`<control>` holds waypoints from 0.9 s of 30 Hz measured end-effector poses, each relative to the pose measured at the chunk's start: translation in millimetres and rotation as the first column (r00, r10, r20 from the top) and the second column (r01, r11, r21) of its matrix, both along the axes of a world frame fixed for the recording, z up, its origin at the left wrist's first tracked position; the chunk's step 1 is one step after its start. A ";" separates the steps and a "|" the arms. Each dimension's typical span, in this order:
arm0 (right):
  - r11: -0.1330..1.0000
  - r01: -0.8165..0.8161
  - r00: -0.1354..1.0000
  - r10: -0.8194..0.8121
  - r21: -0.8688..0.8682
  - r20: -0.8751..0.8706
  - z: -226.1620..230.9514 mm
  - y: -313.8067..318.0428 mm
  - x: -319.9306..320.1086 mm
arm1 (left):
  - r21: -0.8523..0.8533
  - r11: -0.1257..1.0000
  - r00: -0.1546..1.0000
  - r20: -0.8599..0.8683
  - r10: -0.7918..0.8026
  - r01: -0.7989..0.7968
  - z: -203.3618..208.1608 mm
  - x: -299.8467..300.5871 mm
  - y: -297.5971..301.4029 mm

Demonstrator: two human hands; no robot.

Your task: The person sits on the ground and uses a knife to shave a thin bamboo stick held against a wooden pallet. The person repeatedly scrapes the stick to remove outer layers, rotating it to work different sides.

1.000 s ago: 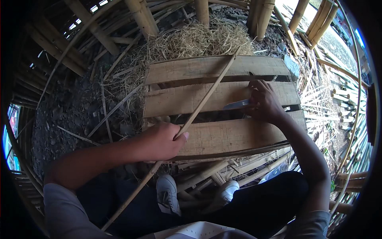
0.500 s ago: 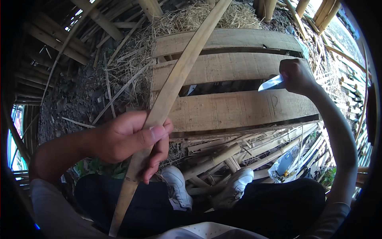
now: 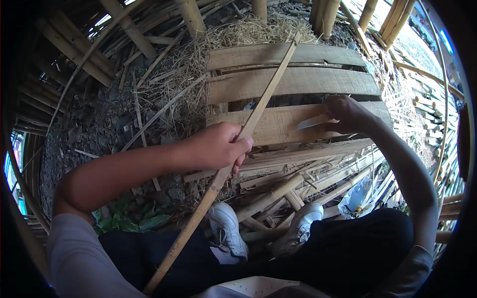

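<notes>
A long bamboo strip (image 3: 268,98) runs slantwise from my lap up over the slatted wooden bench (image 3: 318,81). My left hand (image 3: 218,144) is closed around its middle, thumb on top. The strip shows a narrow face, and its upper end lies over the far slat. In my right hand (image 3: 350,116) is a knife (image 3: 312,121), its pale blade pointing left above the near slat. The blade is apart from the strip. Part of the handle is hidden by my fingers.
Split bamboo pieces (image 3: 271,198) lie piled between the bench and my shoes (image 3: 226,228). Straw-like shavings (image 3: 248,32) cover the ground behind. Bamboo posts (image 3: 191,17) stand at the back. A clear plastic wrapper (image 3: 355,196) rests at the right, and green leaves (image 3: 131,216) at the left.
My left hand has moved right and slightly up, and the strip has turned from its broad face to a narrower one. My right hand has brought the knife lower and left, nearer the strip.
</notes>
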State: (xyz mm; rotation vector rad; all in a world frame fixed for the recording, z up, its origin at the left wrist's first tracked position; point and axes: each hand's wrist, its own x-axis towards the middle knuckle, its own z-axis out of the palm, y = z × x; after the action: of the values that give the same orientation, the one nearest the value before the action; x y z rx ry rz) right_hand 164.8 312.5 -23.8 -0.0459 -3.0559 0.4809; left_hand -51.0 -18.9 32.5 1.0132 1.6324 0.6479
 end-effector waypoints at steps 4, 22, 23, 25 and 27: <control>1.000 0.027 0.998 -0.027 0.015 -0.051 -0.7 -5.5 8.3 | 0.458 0.831 0.726 -0.680 0.098 0.316 -29.3 -9.7 18.4; 0.963 -0.048 0.989 0.008 0.264 0.150 5.4 -4.6 -23.5 | 0.267 0.963 0.939 -0.339 0.049 0.046 -89.9 -29.5 31.4; 0.956 -0.041 0.983 -0.014 0.290 0.184 6.8 -5.3 -26.5 | 0.265 0.963 0.938 -0.343 0.056 0.040 -90.8 -29.7 31.5; 0.956 0.021 0.965 -0.096 0.292 0.245 12.4 -2.2 -26.4 | 0.262 0.964 0.922 -0.383 0.057 0.049 -84.4 -23.0 35.1; 0.954 0.046 0.949 -0.134 0.295 0.284 19.8 5.6 -18.1 | 0.261 0.963 0.921 -0.387 0.039 0.069 -76.9 -14.9 43.4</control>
State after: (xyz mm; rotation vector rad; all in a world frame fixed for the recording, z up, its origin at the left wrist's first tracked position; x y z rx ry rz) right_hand 146.6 318.1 -4.0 -0.2730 -3.3662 0.0224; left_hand -65.9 24.5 -44.4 1.4254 1.9115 0.7032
